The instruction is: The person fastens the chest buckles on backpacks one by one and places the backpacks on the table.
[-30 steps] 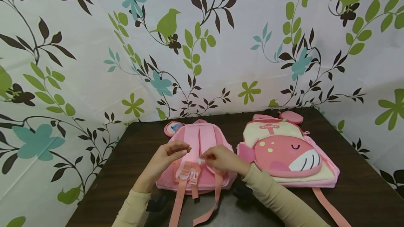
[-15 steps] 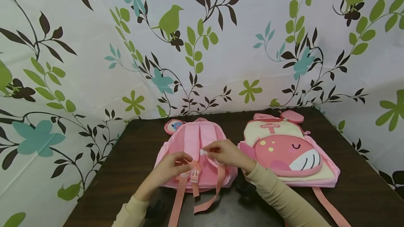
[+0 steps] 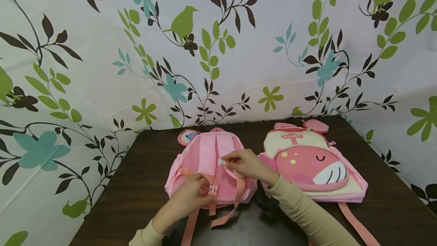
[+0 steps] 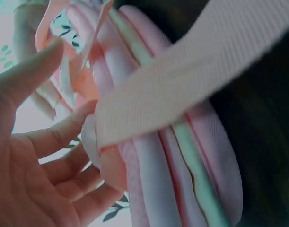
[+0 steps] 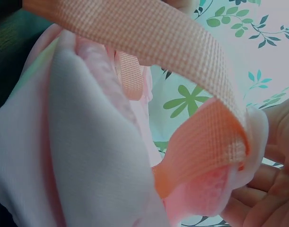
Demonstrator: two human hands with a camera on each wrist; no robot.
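A pink backpack (image 3: 223, 143) lies on the table with its back panel and shoulder straps up. My right hand (image 3: 246, 165) pinches a white plastic piece (image 3: 221, 161) at the lower end of the right shoulder strap; a peach webbing strap (image 3: 239, 193) hangs below it. My left hand (image 3: 189, 196) is at the lower end of the left strap, beside a white buckle (image 3: 212, 189). In the left wrist view, its fingers touch a white strap adjuster (image 4: 90, 142), while the thumb stands apart. The right wrist view shows the adjuster (image 5: 255, 142) at my right fingers.
A second backpack (image 3: 314, 166) with a whale front lies to the right, its strap (image 3: 356, 223) trailing toward the table's front. A small round pouch (image 3: 187, 137) lies behind the first backpack. The dark table (image 3: 136, 185) meets a leaf-patterned cloth (image 3: 222, 48) at the back.
My left hand has moved down and right to beside the white buckle. My right hand, with the white piece, has shifted slightly up and right. The second backpack stays put.
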